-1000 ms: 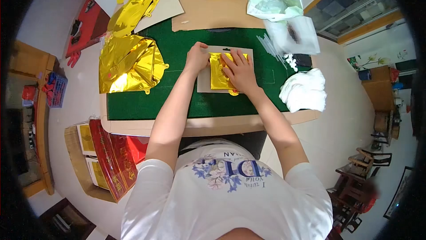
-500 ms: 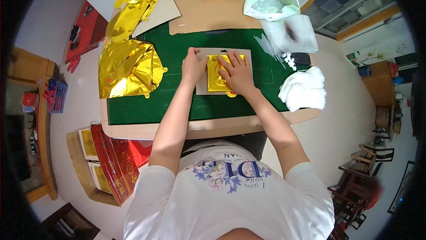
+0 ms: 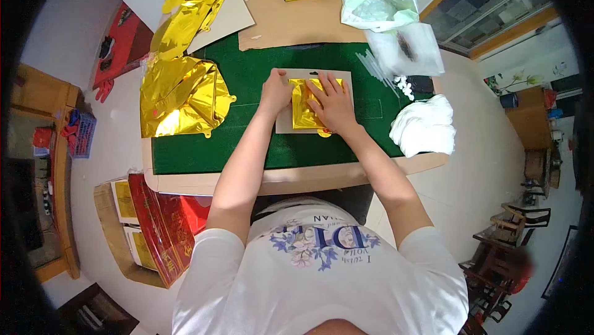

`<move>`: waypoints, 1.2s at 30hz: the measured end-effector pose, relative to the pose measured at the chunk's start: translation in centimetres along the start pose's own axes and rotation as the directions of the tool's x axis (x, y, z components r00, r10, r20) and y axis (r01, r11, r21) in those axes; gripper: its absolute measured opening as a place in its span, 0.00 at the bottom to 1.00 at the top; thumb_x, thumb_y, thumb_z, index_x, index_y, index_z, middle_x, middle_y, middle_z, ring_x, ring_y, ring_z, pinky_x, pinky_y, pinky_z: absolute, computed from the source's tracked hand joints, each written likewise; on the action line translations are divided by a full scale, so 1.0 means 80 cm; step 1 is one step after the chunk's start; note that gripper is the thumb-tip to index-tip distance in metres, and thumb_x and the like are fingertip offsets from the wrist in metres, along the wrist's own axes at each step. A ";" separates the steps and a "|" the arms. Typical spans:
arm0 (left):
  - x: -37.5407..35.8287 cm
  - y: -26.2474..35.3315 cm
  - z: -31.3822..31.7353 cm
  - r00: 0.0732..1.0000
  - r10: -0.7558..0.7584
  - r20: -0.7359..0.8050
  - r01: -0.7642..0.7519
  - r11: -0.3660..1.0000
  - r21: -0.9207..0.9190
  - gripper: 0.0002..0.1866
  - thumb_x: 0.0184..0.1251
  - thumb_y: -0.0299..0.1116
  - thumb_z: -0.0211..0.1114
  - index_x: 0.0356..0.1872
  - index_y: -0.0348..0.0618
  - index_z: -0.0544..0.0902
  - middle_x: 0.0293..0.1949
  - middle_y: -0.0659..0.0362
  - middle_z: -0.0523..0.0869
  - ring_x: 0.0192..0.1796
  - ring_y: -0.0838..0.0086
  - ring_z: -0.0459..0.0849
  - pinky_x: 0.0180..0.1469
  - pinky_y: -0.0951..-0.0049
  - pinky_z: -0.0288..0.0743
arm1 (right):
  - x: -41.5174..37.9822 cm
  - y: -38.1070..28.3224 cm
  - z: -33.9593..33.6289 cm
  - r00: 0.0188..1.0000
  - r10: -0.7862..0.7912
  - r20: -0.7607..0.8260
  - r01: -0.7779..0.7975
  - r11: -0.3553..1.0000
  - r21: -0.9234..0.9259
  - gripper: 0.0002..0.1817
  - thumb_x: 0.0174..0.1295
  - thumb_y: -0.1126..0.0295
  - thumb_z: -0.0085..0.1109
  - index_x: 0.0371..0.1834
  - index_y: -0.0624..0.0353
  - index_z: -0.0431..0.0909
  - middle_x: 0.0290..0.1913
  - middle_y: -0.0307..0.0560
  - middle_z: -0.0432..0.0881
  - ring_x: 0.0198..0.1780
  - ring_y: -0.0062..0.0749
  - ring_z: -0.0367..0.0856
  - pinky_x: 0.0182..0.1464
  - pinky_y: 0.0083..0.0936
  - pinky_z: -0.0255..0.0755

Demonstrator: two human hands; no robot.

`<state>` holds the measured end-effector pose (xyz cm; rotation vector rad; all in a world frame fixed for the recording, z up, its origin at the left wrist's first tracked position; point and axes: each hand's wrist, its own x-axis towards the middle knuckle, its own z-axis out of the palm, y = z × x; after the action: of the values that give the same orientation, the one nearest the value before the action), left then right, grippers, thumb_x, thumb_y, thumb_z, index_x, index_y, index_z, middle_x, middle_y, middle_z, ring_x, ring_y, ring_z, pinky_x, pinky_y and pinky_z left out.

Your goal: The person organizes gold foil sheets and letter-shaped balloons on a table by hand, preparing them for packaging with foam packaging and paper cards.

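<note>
A folded gold foil balloon (image 3: 302,116) lies on a grey card (image 3: 284,123) with a small dark hanging slot, on the green table mat. My right hand (image 3: 335,108) rests flat on the foil with its fingers spread. At the card's upper left edge is my left hand (image 3: 276,92), its fingers curled and its thumb side close to the foil. Whatever those fingers pinch is hidden. A small gold tab (image 3: 323,132) with a red mark sticks out below the folded foil.
More gold foil balloons (image 3: 185,96) lie at left and along the back. Cardboard (image 3: 303,22) lies behind the mat. At right are a plastic bag (image 3: 380,10), clear straws (image 3: 378,73), small white pieces (image 3: 404,87) and a white cloth bundle (image 3: 424,126).
My left hand has shifted slightly right, closer to the foil, and its fingers are more curled. The right hand stays on the foil. The whole view has moved a little.
</note>
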<state>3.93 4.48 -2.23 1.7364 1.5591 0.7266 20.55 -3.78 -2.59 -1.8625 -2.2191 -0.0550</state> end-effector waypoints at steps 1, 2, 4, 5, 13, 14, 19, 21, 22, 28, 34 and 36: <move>-0.006 0.024 -0.020 0.998 -0.055 0.019 0.053 0.997 0.064 0.18 0.61 0.29 0.62 0.53 0.41 0.73 0.41 0.50 0.85 0.42 0.58 0.85 0.42 0.61 0.79 | 0.001 0.001 0.000 1.000 0.000 -0.002 0.000 1.000 -0.002 0.27 0.69 0.49 0.46 0.70 0.38 0.66 0.73 0.48 0.61 0.75 0.45 0.54 0.73 0.52 0.42; -0.012 0.037 -0.030 0.993 -0.108 0.037 0.103 0.986 0.129 0.17 0.62 0.30 0.60 0.52 0.41 0.74 0.45 0.48 0.84 0.48 0.55 0.83 0.47 0.59 0.78 | 0.001 0.001 0.001 1.000 -0.005 -0.016 0.005 1.000 0.007 0.27 0.69 0.49 0.46 0.70 0.38 0.66 0.73 0.48 0.61 0.75 0.46 0.54 0.73 0.52 0.43; -0.023 0.028 -0.020 0.988 0.153 -0.034 -0.143 0.969 0.201 0.15 0.64 0.30 0.58 0.51 0.41 0.75 0.48 0.47 0.82 0.50 0.55 0.81 0.49 0.60 0.77 | -0.002 0.001 0.002 1.000 -0.005 -0.029 0.005 1.000 0.016 0.27 0.69 0.49 0.46 0.70 0.38 0.65 0.73 0.48 0.61 0.75 0.46 0.54 0.73 0.53 0.43; -0.031 0.024 -0.015 0.910 0.404 -0.089 -0.365 0.886 0.286 0.13 0.66 0.29 0.56 0.51 0.41 0.76 0.51 0.47 0.81 0.53 0.55 0.79 0.51 0.60 0.76 | -0.002 0.001 0.002 1.000 -0.009 -0.030 0.009 1.000 0.020 0.26 0.69 0.50 0.46 0.70 0.38 0.66 0.73 0.48 0.61 0.75 0.46 0.54 0.73 0.53 0.43; -0.079 -0.007 0.015 0.864 0.485 0.135 -0.463 0.660 0.592 0.27 0.74 0.43 0.47 0.69 0.39 0.64 0.71 0.52 0.63 0.74 0.64 0.58 0.72 0.49 0.49 | -0.004 0.003 0.007 0.998 -0.021 -0.065 0.023 0.999 0.028 0.26 0.67 0.53 0.48 0.69 0.40 0.67 0.72 0.49 0.62 0.74 0.45 0.55 0.72 0.55 0.45; -0.079 -0.011 0.015 0.865 0.483 0.135 -0.462 0.662 0.591 0.27 0.74 0.43 0.47 0.69 0.39 0.64 0.71 0.52 0.63 0.74 0.64 0.58 0.72 0.49 0.49 | -0.004 0.003 0.005 0.998 -0.015 -0.058 0.017 0.999 0.032 0.25 0.68 0.55 0.47 0.69 0.40 0.67 0.72 0.48 0.62 0.74 0.45 0.56 0.72 0.54 0.44; -0.042 -0.023 -0.012 0.896 0.427 -0.120 -0.393 0.889 0.234 0.18 0.65 0.29 0.57 0.56 0.39 0.78 0.57 0.54 0.78 0.62 0.59 0.72 0.63 0.58 0.66 | -0.001 0.000 0.002 0.998 -0.004 -0.068 0.006 1.000 0.024 0.25 0.68 0.56 0.47 0.69 0.40 0.67 0.72 0.49 0.63 0.73 0.45 0.57 0.72 0.53 0.45; -0.030 -0.013 -0.021 0.873 0.436 -0.218 -0.382 0.890 0.248 0.13 0.59 0.24 0.60 0.46 0.40 0.83 0.45 0.54 0.81 0.51 0.58 0.76 0.55 0.63 0.72 | -0.001 0.000 0.000 0.998 -0.004 -0.067 0.006 0.999 0.035 0.24 0.69 0.57 0.47 0.69 0.39 0.67 0.71 0.49 0.63 0.73 0.45 0.57 0.72 0.53 0.46; -0.023 -0.011 -0.027 0.902 0.418 -0.111 -0.383 0.892 0.242 0.12 0.59 0.25 0.62 0.44 0.41 0.83 0.43 0.54 0.80 0.50 0.58 0.76 0.54 0.63 0.72 | -0.002 -0.001 0.001 0.998 -0.008 -0.065 0.011 0.999 0.039 0.24 0.69 0.57 0.47 0.69 0.39 0.67 0.71 0.49 0.63 0.73 0.45 0.57 0.72 0.53 0.46; 0.002 -0.001 -0.026 0.902 0.433 -0.003 -0.425 0.887 0.179 0.06 0.57 0.26 0.63 0.36 0.41 0.84 0.37 0.54 0.81 0.46 0.59 0.79 0.49 0.64 0.76 | -0.002 0.002 0.003 0.997 -0.011 -0.071 0.013 1.000 0.026 0.24 0.70 0.56 0.45 0.70 0.38 0.66 0.71 0.49 0.63 0.74 0.45 0.57 0.72 0.52 0.45; 0.007 0.020 -0.030 0.977 0.164 0.136 -0.149 0.982 -0.114 0.06 0.59 0.28 0.64 0.35 0.37 0.82 0.30 0.53 0.86 0.33 0.59 0.86 0.39 0.66 0.80 | -0.001 0.000 -0.001 0.998 -0.009 -0.056 0.011 0.999 0.033 0.26 0.70 0.52 0.44 0.71 0.37 0.64 0.72 0.50 0.61 0.74 0.45 0.55 0.73 0.52 0.44; 0.009 0.026 -0.030 0.960 -0.128 0.250 0.201 0.934 -0.295 0.08 0.61 0.29 0.63 0.37 0.35 0.83 0.31 0.51 0.87 0.33 0.62 0.87 0.38 0.67 0.80 | -0.001 -0.001 -0.003 0.999 -0.003 -0.049 0.004 1.000 0.026 0.27 0.69 0.50 0.45 0.71 0.37 0.63 0.73 0.51 0.61 0.74 0.45 0.55 0.73 0.52 0.44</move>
<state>3.42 5.40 0.88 1.3795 1.3304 0.6301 20.52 -3.88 -2.36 -1.8238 -2.1803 -0.0713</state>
